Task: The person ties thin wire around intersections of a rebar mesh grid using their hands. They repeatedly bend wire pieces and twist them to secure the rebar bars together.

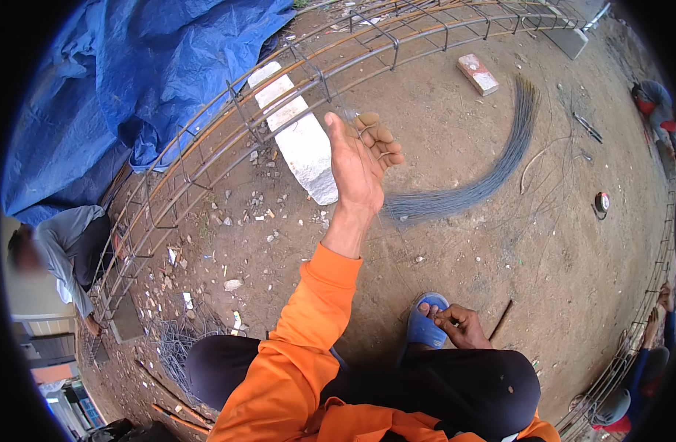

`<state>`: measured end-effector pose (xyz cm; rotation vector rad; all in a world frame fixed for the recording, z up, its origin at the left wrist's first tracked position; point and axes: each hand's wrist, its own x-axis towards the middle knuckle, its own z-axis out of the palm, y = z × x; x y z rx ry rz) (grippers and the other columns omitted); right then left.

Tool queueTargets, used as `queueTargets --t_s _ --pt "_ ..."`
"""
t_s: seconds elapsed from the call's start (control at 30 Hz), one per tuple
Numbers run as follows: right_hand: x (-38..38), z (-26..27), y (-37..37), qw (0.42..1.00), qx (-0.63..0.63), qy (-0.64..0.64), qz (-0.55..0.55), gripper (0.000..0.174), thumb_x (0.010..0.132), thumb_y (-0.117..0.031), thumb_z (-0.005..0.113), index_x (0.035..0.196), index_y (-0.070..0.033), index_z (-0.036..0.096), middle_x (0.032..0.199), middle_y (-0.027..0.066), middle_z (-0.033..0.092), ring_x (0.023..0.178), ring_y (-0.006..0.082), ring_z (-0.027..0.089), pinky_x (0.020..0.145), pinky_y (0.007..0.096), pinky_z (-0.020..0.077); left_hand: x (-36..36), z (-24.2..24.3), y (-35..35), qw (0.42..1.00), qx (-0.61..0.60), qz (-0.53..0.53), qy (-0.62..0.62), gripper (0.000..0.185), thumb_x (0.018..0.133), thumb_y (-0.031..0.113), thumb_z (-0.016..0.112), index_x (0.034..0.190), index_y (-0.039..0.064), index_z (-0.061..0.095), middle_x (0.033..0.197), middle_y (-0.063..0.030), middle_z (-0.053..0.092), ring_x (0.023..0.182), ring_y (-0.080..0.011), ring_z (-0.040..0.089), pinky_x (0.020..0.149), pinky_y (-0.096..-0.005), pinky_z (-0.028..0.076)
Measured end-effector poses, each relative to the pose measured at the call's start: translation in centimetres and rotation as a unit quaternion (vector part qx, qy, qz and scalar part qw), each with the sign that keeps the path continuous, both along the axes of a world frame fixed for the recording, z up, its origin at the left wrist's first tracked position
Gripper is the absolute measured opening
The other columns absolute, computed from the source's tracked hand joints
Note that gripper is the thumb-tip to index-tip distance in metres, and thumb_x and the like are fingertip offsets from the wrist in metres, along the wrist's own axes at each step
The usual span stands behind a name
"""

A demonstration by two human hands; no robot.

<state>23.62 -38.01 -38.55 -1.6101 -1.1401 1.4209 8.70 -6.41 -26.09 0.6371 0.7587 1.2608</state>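
Observation:
My left hand (360,157) is raised in front of me, palm up and fingers partly curled, just below a long steel rebar cage (293,96). A thin wire seems to run across its fingers; whether they grip it cannot be told. Low by my right knee, my right hand (462,327) has thumb and forefinger pinched together over the blue slipper (428,326); anything between them is too small to make out. A curved bundle of thin tie wire (498,177) lies on the dirt beyond, right of my left wrist. Pliers (587,127) rest farther right.
A white stone block (304,146) lies under the cage, beside a blue tarpaulin (166,61). A brick (477,74) and a tape measure (602,203) lie on the ground. One person (75,248) crouches at left by the cage; other people work at the right edge. Scrap wire (177,348) lies near my left knee.

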Motion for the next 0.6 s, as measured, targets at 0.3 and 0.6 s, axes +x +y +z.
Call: queueTargets --t_s 0.3,0.6 --pt "0.9 1.0 -0.8 0.999 -0.002 -0.033 -0.015 0.006 0.087 -0.003 0.071 0.086 0.002 0.068 0.080 0.0097 0.065 0.077 0.0134 0.060 0.073 0.0291 0.0463 -5.8 1.3 4.5 0.998 0.018 0.060 0.020 0.031 0.106 0.031 0.042 0.110 0.003 0.054 0.064 0.0032 0.039 0.047 -0.0052 0.036 0.040 -0.0212 0.031" --pt "2.5 3.8 -0.3 0.981 -0.135 0.136 0.012 0.008 0.087 -0.005 0.071 0.083 0.001 0.067 0.076 0.0047 0.065 0.071 0.0113 0.058 0.068 0.0266 0.0463 -10.5 3.3 10.0 0.953 0.157 0.232 0.119 0.031 0.106 0.028 0.035 0.097 0.003 0.052 0.063 0.0011 0.043 0.044 -0.0090 0.039 0.037 -0.0265 0.033"
